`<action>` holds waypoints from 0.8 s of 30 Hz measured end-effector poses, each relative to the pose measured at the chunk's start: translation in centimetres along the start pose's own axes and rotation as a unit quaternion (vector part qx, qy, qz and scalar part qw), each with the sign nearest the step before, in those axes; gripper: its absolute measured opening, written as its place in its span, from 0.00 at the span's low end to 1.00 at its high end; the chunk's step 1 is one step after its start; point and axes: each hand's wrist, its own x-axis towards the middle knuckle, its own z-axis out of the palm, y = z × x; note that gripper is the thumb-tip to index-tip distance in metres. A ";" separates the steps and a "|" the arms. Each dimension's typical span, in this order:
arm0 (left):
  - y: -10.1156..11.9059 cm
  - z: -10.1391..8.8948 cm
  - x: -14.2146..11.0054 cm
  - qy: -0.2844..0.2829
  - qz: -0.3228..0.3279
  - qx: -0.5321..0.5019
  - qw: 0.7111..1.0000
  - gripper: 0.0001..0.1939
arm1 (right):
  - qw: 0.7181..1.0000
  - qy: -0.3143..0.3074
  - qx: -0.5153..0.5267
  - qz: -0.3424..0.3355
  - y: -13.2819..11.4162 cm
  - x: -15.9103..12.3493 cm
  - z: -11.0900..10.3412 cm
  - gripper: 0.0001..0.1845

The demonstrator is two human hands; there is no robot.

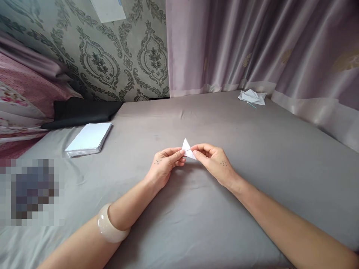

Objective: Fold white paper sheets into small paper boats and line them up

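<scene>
A small piece of folded white paper [186, 145] is held up at the middle of the view, one pointed corner upward and another toward the lower right. My left hand [165, 160] pinches its left side between thumb and fingers, the thumb lying across the front. At its right edge, my right hand [214, 158] has thumb and forefinger closed on the paper. Part of the paper is hidden behind the fingers. A pale bangle [112, 226] circles my left forearm.
A stack of white paper [89, 138] lies on the grey sheet [174, 119] to the left, near a black item [84, 112]. Folded white papers [252, 97] and a thin greenish stick [251, 105] lie at the back right by the curtain [224, 45]. A blurred patch [33, 190] covers something at left.
</scene>
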 end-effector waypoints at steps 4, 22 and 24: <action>0.1 0.1 -0.2 -0.013 -0.002 0.021 1.000 0.14 | 1.000 0.003 0.011 0.025 -0.2 0.0 0.1 0.10; -0.2 -0.2 -0.2 -0.049 0.046 0.099 0.993 0.12 | 0.985 -0.026 0.106 0.131 -1.2 0.1 -0.5 0.12; -0.2 -0.1 -0.2 -0.048 0.048 0.107 0.992 0.12 | 0.986 -0.031 0.105 0.128 -1.1 0.1 -0.5 0.13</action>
